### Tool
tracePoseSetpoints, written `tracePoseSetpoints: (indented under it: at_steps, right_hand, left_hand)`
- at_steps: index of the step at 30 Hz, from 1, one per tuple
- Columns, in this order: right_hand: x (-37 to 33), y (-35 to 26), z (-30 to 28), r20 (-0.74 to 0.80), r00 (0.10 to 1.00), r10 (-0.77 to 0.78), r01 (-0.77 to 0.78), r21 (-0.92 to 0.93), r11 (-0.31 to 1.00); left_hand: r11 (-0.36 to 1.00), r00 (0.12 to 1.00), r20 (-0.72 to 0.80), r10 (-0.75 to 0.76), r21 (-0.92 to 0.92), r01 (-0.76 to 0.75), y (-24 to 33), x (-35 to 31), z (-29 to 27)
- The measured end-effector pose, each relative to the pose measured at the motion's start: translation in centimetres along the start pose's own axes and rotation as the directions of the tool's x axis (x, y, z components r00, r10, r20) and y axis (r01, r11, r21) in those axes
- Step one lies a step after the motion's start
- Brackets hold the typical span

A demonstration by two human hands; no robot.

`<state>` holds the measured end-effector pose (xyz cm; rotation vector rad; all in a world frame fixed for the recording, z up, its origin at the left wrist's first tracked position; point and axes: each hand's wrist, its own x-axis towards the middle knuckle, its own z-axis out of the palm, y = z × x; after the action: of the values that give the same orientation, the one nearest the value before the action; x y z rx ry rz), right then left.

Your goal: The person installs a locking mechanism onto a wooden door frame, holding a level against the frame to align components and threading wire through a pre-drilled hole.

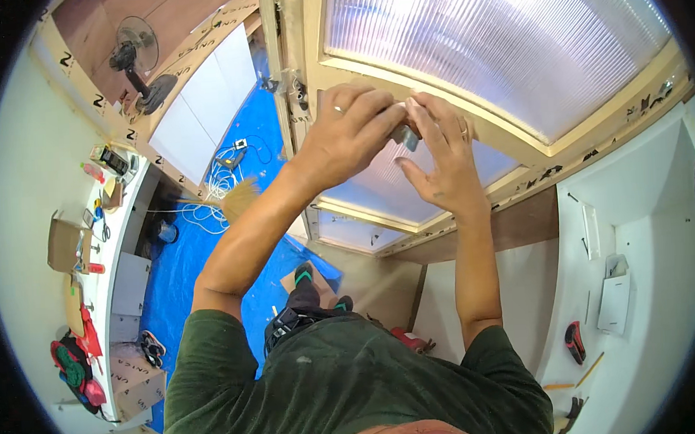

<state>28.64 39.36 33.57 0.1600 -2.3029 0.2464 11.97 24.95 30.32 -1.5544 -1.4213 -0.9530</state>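
Note:
My left hand [351,131] is raised in front of the cream-painted wooden door frame [427,89], its fingers bent and closed around a small grey, shiny piece [408,140]. Only the lower end of that piece shows, so I cannot tell its exact kind. Close on the other side is my right hand [445,154], fingertips up against the piece and the left fingers, thumb stretched apart from them. Behind both hands, a ribbed translucent panel [503,47] fills the upper part of the frame, and another panel [384,173] sits below the crossbar.
On the right, a white shelf unit [643,243] holds a red and black utility knife [575,342], pencils and a white box [614,302]. Blue sheeting [179,279] covers the floor at left, with white cable [223,180] and a broom [240,198]. A cluttered counter [123,227] stands farther left.

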Motion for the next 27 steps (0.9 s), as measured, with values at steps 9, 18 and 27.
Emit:
tracePoseSetpoints:
  at_steps: [9,18,27]
  right_hand:
    - [0.1,2.6,2.1,-0.161,0.987,0.018,-0.048,-0.183,0.982]
    - [1.4,2.9,4.5,-0.237,0.972,0.012,-0.068,-0.230,0.971]
    - [1.1,3.5,4.2,-0.263,0.965,0.024,-0.094,-0.260,0.961]
  left_hand:
    - [0.997,0.998,-0.052,-0.046,-0.070,0.042,-2.7,0.5,0.0]
    - [0.993,0.989,-0.124,-0.076,-0.098,0.064,-5.9,-1.4,-0.4]
    - [0.997,0.996,-0.083,-0.024,-0.072,0.018,-6.3,-0.4,0.0]
